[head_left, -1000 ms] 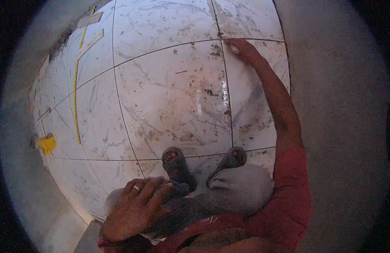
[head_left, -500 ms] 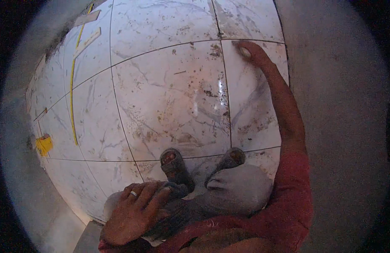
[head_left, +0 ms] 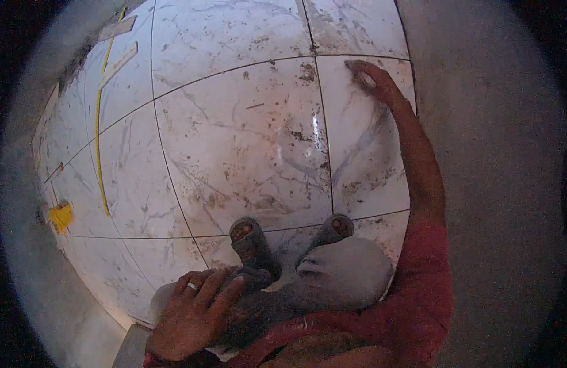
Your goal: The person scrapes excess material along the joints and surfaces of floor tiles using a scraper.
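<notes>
My right hand (head_left: 374,83) reaches out low over a white marbled floor tile (head_left: 360,144) near the right edge, its fingers closed on a small pale object (head_left: 367,80) that I cannot make out clearly; the tile around it is smudged. Dark specks of dirt (head_left: 305,72) mark the tiles beside it. My left hand (head_left: 194,310) lies on my left knee with its fingers spread out flat, a ring on one finger, holding nothing. Both of my sandalled feet (head_left: 249,242) are on the tiles below me.
At the left, a long yellow strip (head_left: 99,153) lies on the tiles with two flat pale pieces (head_left: 119,64) by its upper part. A yellow object (head_left: 61,216) sits at the far left edge. Grey bare floor (head_left: 479,184) borders the tiles on the right.
My right hand has moved a little rightward from the tile joint, still closed on the pale object. The view has shifted slightly. My left hand has stayed on my knee.
</notes>
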`<state>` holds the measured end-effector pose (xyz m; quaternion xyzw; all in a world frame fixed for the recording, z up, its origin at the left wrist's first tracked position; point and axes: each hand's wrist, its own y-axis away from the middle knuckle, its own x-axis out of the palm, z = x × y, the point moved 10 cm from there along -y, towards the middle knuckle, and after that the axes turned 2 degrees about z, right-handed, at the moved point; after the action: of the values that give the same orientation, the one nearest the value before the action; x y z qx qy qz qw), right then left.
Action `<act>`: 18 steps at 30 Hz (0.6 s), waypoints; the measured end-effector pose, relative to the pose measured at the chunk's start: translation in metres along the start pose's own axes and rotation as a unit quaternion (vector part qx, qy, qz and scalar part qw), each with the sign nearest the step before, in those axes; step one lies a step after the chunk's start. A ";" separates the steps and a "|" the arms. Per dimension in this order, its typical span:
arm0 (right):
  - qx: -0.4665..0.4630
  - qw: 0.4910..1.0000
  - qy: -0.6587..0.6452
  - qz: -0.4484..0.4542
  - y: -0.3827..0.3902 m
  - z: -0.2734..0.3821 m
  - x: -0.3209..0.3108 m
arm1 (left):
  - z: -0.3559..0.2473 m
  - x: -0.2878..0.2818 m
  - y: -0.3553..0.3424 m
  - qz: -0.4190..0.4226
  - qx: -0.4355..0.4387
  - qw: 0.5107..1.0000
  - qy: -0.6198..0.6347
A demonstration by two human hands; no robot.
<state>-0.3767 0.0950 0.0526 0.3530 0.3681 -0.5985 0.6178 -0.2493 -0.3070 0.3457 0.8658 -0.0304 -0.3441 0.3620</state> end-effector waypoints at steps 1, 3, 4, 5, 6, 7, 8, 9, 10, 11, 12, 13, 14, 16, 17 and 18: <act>-0.015 0.999 -0.022 0.029 0.006 0.014 -0.001 | -0.004 -0.001 0.003 0.001 -0.004 1.000 -0.001; -0.028 0.999 -0.019 0.004 -0.013 0.010 -0.001 | -0.005 -0.003 0.007 0.011 -0.056 0.998 -0.015; -0.036 0.999 -0.006 -0.020 -0.017 0.005 -0.006 | -0.005 -0.002 0.006 0.012 -0.052 0.998 -0.013; -0.033 0.999 -0.004 -0.018 -0.016 0.000 -0.005 | -0.006 -0.002 0.006 0.010 -0.043 0.999 -0.017; -0.018 1.000 -0.012 -0.019 -0.013 -0.007 -0.004 | -0.007 -0.001 0.005 0.008 -0.034 0.999 -0.022; -0.005 0.999 -0.022 -0.022 -0.014 -0.011 -0.005 | -0.006 -0.001 0.004 0.007 -0.034 0.999 -0.022; -0.006 0.999 -0.021 -0.023 -0.008 -0.011 -0.005 | -0.004 -0.001 0.003 0.003 -0.043 0.999 -0.009; -0.012 0.999 -0.026 -0.020 0.002 -0.010 -0.005 | -0.001 -0.001 0.003 -0.001 -0.053 0.999 0.003; -0.014 0.999 -0.028 -0.015 0.012 -0.010 -0.006 | -0.003 -0.002 0.002 -0.001 -0.051 0.999 0.004; -0.014 0.999 -0.026 -0.014 0.007 -0.014 -0.010 | -0.006 -0.002 0.001 0.016 -0.046 0.999 -0.018; -0.014 0.997 -0.074 -0.007 -0.004 -0.021 -0.014 | -0.009 0.000 0.000 0.034 -0.041 0.998 -0.041; -0.013 0.992 -0.124 0.000 -0.009 -0.022 -0.017 | -0.009 0.001 -0.001 0.036 -0.040 0.998 -0.041; -0.011 0.992 -0.124 0.000 -0.007 -0.020 -0.019 | -0.009 0.000 -0.002 0.035 -0.043 0.998 -0.036; -0.040 0.983 -0.181 0.011 -0.007 -0.008 -0.021 | -0.009 0.001 0.001 0.033 -0.049 0.998 -0.031; -0.042 0.983 -0.179 0.008 -0.003 -0.019 -0.017 | -0.008 0.000 0.000 0.032 -0.052 0.998 -0.033; -0.030 0.994 -0.106 -0.007 0.004 -0.032 -0.011 | -0.007 -0.001 -0.001 0.030 -0.055 0.997 -0.034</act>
<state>-0.3734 0.1286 0.0465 0.2663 0.3205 -0.6260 0.6592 -0.2457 -0.3015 0.3488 0.8310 -0.0501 -0.3636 0.4180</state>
